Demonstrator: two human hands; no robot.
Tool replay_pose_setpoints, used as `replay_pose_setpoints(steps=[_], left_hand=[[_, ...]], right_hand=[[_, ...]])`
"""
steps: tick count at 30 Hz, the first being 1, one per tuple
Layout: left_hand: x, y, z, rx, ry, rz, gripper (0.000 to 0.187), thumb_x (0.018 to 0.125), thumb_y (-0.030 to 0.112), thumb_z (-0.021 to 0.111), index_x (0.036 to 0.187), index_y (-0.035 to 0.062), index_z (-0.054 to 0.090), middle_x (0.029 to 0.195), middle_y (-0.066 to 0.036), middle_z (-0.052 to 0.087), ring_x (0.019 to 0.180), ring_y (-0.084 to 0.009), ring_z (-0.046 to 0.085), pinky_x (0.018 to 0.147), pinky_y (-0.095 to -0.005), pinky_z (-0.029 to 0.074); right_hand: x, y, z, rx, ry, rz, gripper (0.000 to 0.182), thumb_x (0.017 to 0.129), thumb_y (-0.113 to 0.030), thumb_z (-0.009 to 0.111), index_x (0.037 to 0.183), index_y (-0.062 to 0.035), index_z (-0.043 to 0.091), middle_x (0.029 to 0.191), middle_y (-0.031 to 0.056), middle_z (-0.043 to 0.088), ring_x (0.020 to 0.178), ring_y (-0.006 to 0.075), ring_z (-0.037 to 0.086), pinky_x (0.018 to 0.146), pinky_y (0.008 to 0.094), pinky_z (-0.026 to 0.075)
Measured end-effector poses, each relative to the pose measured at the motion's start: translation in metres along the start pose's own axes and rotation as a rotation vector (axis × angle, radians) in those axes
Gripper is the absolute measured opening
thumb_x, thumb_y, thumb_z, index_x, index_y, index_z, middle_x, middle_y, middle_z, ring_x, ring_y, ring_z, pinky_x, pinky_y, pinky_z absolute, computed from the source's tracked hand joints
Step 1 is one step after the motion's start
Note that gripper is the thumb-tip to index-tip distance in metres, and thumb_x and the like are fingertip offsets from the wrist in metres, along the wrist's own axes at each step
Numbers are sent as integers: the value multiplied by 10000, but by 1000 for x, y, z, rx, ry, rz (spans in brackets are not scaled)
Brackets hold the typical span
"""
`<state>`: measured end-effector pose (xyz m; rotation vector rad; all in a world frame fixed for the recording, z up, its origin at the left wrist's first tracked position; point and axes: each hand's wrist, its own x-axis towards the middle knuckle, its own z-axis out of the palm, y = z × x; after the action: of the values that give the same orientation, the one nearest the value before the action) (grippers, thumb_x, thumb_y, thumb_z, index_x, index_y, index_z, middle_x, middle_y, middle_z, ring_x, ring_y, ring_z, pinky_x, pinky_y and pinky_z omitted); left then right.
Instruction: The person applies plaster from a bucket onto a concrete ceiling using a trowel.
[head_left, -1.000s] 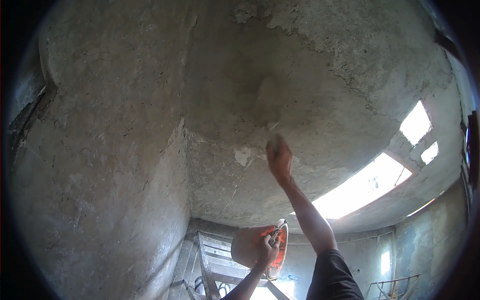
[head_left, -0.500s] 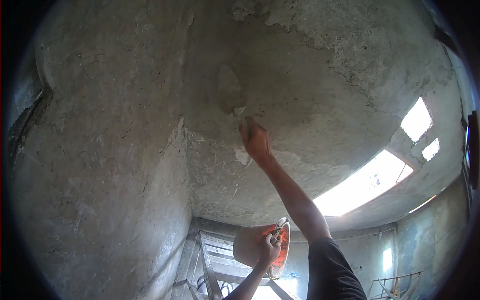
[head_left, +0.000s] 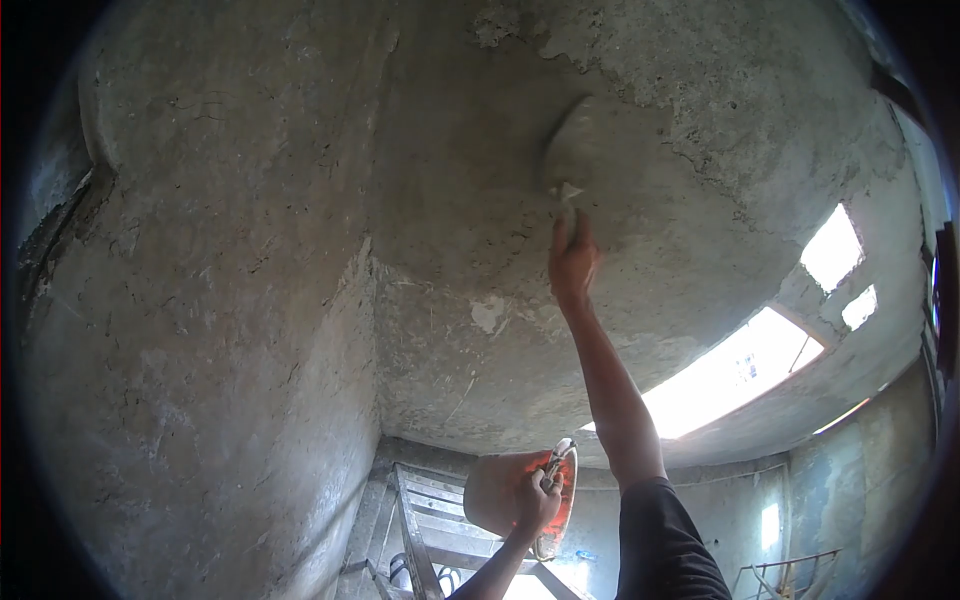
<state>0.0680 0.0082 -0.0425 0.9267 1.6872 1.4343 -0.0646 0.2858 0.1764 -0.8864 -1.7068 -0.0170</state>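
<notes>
High up, my right hand (head_left: 575, 262) is closed around the handle of a plastering trowel (head_left: 573, 145). Its rounded, grey-smeared blade lies up against the damp, darker patch of plaster (head_left: 460, 130), with a shadow along the left edge. Lower down, my left hand (head_left: 540, 505) grips the rim and handle of a bucket (head_left: 490, 492), which is tipped on its side. Orange shows inside the bucket, and its rim is crusted with pale mortar.
Bare grey wall (head_left: 220, 330) fills the left side. At the right, a bright long opening (head_left: 735, 375) and a smaller opening (head_left: 832, 248) break the surface. Below are a slatted wooden frame (head_left: 440, 515) and a metal rack (head_left: 790, 575).
My right hand has swept the trowel rightward and slightly up across the plaster, and the blade has turned. My left hand and the bucket stay almost in place.
</notes>
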Motion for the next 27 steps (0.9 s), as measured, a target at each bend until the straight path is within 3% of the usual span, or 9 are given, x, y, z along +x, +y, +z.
replay_pose_setpoints(steps=[4,8,10,14,17,20,22,25,27], left_hand=[[0,-1,1,-3,-5,-8,326,819,280,664,681,25,516,570,-112,533,521,-254,533,514,-395,405],[1,0,-1,5,-6,-7,325,814,269,668,673,23,510,574,-113,538,522,-257,537,515,-400,406],[3,-3,0,22,8,40,327,810,262,673,665,25,501,570,-115,533,519,-261,535,515,-401,403],[3,2,-1,-7,32,45,328,805,256,679,658,29,494,558,-114,517,516,-268,530,517,-407,400],[2,3,0,-37,-16,-23,327,803,258,679,656,31,494,551,-115,509,511,-280,525,517,-414,398],[1,11,-4,-15,-8,-27,328,803,259,676,655,31,494,550,-116,511,506,-282,523,513,-413,398],[1,1,1,45,8,16,332,806,263,673,654,29,494,555,-118,520,506,-278,527,509,-408,395],[1,1,0,4,-14,5,335,804,264,675,649,30,492,560,-120,525,511,-277,532,509,-408,394],[3,3,-2,6,-23,0,335,803,264,676,649,29,493,559,-121,526,510,-277,531,509,-409,394]], right_hand=[[-27,-8,20,30,-364,-88,319,893,-222,584,1099,22,571,807,250,632,700,376,649,614,434,517],[-34,-14,19,109,-227,-318,304,893,-219,585,1084,17,583,735,236,622,636,343,644,572,403,507],[-26,-19,4,120,-231,35,364,910,-280,573,1144,-1,576,536,105,522,459,152,473,470,337,410],[-1,-12,-4,81,-77,109,387,911,-293,573,1155,8,566,500,87,474,458,141,427,489,323,399],[1,-6,0,24,-105,193,384,909,-295,574,1160,-5,566,569,127,555,496,187,528,532,327,438],[-14,8,15,8,-6,-94,359,904,-291,578,1141,-22,577,683,194,618,612,255,635,586,346,473],[-22,-9,-2,142,-296,-9,301,869,-204,606,1087,3,587,776,254,628,762,375,653,674,409,496],[-27,-6,-8,120,-370,-177,314,862,-210,617,1092,1,585,753,245,624,729,359,655,636,402,494],[-19,-10,-20,63,-360,-91,314,863,-210,617,1091,3,584,739,239,621,703,356,651,607,404,491]])
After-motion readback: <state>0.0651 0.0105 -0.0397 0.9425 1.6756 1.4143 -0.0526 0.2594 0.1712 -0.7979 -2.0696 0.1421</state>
